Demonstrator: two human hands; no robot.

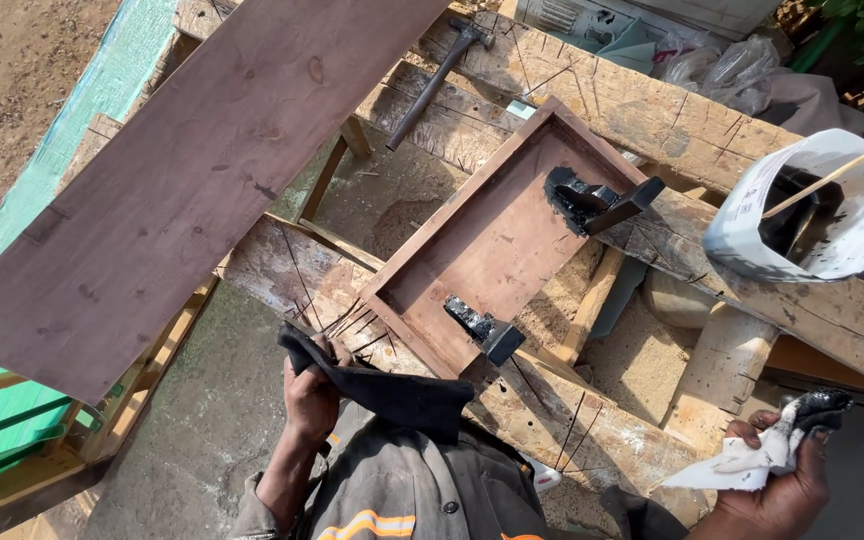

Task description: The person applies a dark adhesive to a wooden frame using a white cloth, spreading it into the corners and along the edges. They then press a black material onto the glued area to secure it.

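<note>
The shallow wooden tray (pixel 497 240) lies just beyond the left hand (pixel 310 395), which grips a dark cloth (pixel 392 392), its long axis running up-right, while the farther right hand (pixel 787 480) clutches a stained white rag (pixel 762 455).

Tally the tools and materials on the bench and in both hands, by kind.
Dark cloth in left hand: 1
Black-stained white rag in right hand: 1
Black blocks on shallow wooden tray: 2
Hammer: 1
White bucket: 1
Total: 7
</note>
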